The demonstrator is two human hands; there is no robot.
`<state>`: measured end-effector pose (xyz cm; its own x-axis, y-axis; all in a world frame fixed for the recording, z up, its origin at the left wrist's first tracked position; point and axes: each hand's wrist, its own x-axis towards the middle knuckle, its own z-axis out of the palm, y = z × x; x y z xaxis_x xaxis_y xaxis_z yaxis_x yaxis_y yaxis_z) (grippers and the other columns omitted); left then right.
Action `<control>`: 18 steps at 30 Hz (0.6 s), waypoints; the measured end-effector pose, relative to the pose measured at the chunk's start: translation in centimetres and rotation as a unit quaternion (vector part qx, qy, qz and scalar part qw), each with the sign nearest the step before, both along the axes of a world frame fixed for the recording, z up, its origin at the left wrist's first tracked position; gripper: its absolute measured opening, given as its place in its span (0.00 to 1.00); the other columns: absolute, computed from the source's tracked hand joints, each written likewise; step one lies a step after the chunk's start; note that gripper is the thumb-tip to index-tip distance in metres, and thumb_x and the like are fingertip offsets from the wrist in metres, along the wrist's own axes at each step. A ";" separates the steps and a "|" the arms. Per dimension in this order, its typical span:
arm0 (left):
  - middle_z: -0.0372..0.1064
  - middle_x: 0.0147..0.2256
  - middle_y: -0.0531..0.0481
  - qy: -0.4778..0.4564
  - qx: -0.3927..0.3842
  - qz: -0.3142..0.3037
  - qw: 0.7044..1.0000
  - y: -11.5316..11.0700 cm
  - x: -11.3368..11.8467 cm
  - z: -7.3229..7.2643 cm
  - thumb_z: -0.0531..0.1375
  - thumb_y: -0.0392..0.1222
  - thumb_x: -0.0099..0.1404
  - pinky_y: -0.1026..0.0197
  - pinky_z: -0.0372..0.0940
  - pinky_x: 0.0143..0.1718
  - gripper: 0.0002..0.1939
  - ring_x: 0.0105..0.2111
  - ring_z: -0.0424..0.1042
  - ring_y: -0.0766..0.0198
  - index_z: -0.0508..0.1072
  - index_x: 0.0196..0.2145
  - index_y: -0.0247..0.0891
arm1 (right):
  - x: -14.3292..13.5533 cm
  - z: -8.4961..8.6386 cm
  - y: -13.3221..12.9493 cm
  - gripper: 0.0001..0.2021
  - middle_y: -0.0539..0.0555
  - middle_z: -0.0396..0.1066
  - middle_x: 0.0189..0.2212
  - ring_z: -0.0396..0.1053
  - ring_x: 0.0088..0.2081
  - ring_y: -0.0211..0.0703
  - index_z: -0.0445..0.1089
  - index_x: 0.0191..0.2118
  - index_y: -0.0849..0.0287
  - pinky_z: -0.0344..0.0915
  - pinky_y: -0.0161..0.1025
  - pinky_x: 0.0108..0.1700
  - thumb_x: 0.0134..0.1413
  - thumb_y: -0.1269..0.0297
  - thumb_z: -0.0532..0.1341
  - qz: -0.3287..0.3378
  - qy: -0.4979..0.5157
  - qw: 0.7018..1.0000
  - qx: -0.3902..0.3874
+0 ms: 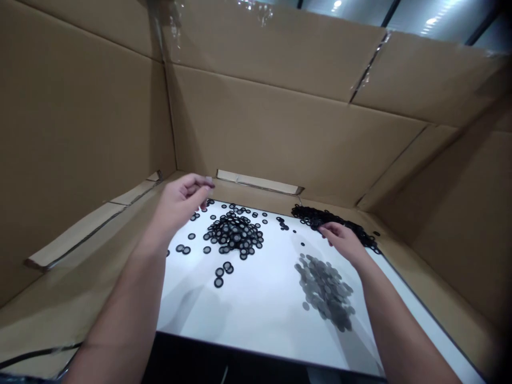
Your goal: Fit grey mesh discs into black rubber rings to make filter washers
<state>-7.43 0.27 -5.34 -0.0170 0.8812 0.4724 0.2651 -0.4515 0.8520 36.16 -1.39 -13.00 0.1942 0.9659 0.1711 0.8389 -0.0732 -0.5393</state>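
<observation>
The right hand (340, 239), its grip almost closed, is at the black rings (326, 215) by the bench's (256, 304) far right edge; pinch softly so just 1 comes. The left hand (184, 197), bent almost closed, is near the rimmed discs (236, 233). (I can't tell if either holds anything.)

Far right, rings (320, 214): black. Near right, plain discs (326, 288): grey. Left, rimmed discs (237, 233): grey, black-edged. Board (248, 314): white. Cardboard walls (260, 122): brown.

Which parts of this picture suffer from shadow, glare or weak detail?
Head view: soft shadows on the white board; head view: bright glare spots on the overhead panels; head view: the black ring pile at the right hand mostly merges into one dark mass.
</observation>
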 end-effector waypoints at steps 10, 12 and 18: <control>0.68 0.22 0.55 -0.029 0.132 -0.035 0.990 0.2 5.0 5.9 0.62 0.34 0.62 0.68 0.61 0.21 0.05 0.21 0.67 0.70 0.77 0.37 0.37 | 8.0 -6.3 0.3 0.19 0.64 0.70 0.48 0.70 0.43 0.49 0.72 0.51 0.63 0.64 0.42 0.47 0.57 0.61 0.56 -0.151 -0.149 0.976 0.058; 0.69 0.23 0.54 0.017 0.166 -0.024 0.986 -1.3 6.1 6.5 0.62 0.35 0.62 0.68 0.62 0.22 0.06 0.23 0.69 0.69 0.78 0.37 0.38 | 7.9 -7.9 0.5 0.19 0.63 0.68 0.50 0.68 0.48 0.52 0.71 0.53 0.61 0.63 0.44 0.49 0.58 0.60 0.57 -0.154 -0.181 0.970 0.055; 0.73 0.27 0.53 0.072 0.177 -0.087 0.978 -3.9 7.9 7.0 0.66 0.34 0.58 0.64 0.65 0.20 0.06 0.24 0.71 0.65 0.80 0.34 0.42 | 7.0 -9.3 1.9 0.18 0.62 0.68 0.50 0.65 0.50 0.56 0.70 0.53 0.58 0.59 0.48 0.48 0.61 0.58 0.58 -0.150 -0.256 0.954 0.040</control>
